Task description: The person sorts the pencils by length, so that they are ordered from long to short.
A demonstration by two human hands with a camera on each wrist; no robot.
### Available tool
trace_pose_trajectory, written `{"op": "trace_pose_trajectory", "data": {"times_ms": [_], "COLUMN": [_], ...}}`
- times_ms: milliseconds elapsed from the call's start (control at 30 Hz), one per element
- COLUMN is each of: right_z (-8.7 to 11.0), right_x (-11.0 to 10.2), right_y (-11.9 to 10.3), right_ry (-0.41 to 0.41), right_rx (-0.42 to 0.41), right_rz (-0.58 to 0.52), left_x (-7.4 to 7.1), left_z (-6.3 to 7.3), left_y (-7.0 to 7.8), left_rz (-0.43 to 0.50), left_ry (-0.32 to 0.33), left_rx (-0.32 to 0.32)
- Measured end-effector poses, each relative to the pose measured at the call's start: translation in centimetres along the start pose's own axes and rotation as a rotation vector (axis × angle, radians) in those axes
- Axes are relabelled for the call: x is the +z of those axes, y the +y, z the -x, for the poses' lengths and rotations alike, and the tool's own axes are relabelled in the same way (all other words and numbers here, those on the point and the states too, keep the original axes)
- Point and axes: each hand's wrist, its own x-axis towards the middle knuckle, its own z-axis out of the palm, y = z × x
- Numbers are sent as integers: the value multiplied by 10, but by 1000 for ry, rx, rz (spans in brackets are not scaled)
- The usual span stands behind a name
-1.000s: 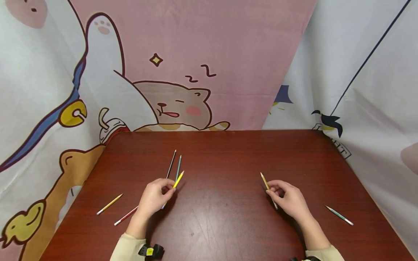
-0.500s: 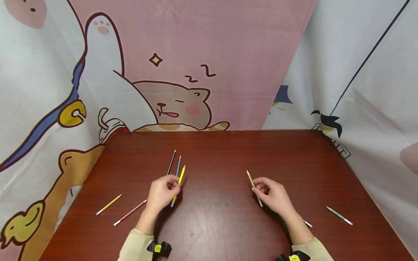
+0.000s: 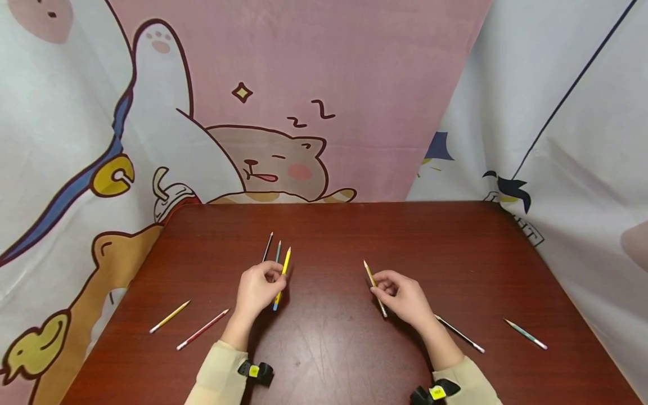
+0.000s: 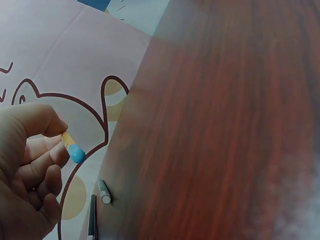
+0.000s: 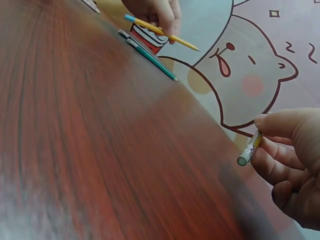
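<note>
My left hand (image 3: pixel 258 287) pinches a yellow pencil (image 3: pixel 287 260) between thumb and index finger, its tip pointing away and its blue end (image 4: pixel 76 153) toward me. Just beyond that hand lie a black pencil (image 3: pixel 268 246) and a teal pencil (image 3: pixel 278 251) side by side, partly hidden by it. Across the table my right hand (image 3: pixel 402 295) pinches a second yellow pencil (image 3: pixel 369 272), its sharpened tip away from me and its pale eraser end (image 5: pixel 244 159) nearer. Both held pencils appear raised off the tabletop.
On the left of the brown table (image 3: pixel 324 349) lie a yellow pencil (image 3: pixel 170 316) and a red pencil (image 3: pixel 202 329). A dark pencil (image 3: pixel 459 333) lies beside my right forearm, with a green pencil (image 3: pixel 525 334) farther right. A printed cloth (image 3: pixel 385 84) hangs behind.
My right hand has moved left with its yellow pencil, uncovering the dark pencil. The left hand has shifted right and slightly away with its yellow pencil, which now stands more lengthwise; the red pencil is uncovered.
</note>
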Motion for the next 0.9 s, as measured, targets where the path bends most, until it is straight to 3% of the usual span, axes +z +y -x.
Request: {"op": "trace_pose_trajectory", "data": {"times_ms": [433, 567, 900], "right_z": [-15, -19, -27], "right_x": [17, 22, 34], "right_y": [-13, -18, -26], "right_ry": [-33, -56, -72], "right_rx": [67, 92, 120], "right_rz": [-72, -89, -126], "left_x": [11, 15, 24], "left_z": [-13, -16, -23], "left_y": [-4, -7, -10], "left_rz": [-79, -114, -203], "left_ry": [63, 80, 38], "left_rx": [0, -25, -82]}}
